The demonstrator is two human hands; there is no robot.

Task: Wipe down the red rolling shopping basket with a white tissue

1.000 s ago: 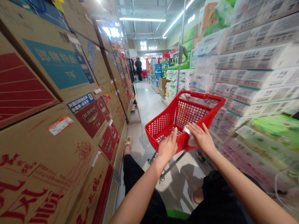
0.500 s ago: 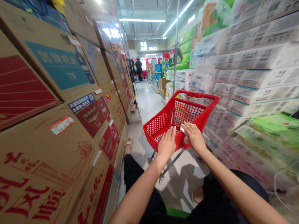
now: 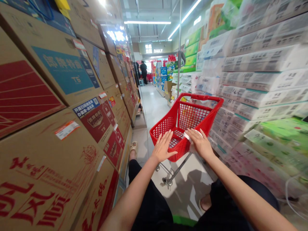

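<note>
A small red plastic shopping cart (image 3: 211, 114) with a grid-walled basket stands in front of me on grey metal legs. My left hand (image 3: 163, 147) lies on the near rim at the left, fingers stretched out and thumb spread, with nothing seen in it. Under my right hand (image 3: 199, 143) a white cloth or tissue (image 3: 186, 135) is pressed against the rim at the near right corner. The fingers of that hand lie over the cloth and hide most of it.
Stacked cardboard cartons (image 3: 79, 154) line the left side. On the right rise piles of white tissue packs (image 3: 250, 78) and green packs (image 3: 284, 128). A thin metal pole (image 3: 179, 73) stands behind the cart. Two people (image 3: 143, 71) are far down the aisle.
My left hand has slid left along the rim, away from the right hand, and its thumb has spread. More white cloth shows under my right hand. The cart has shifted slightly.
</note>
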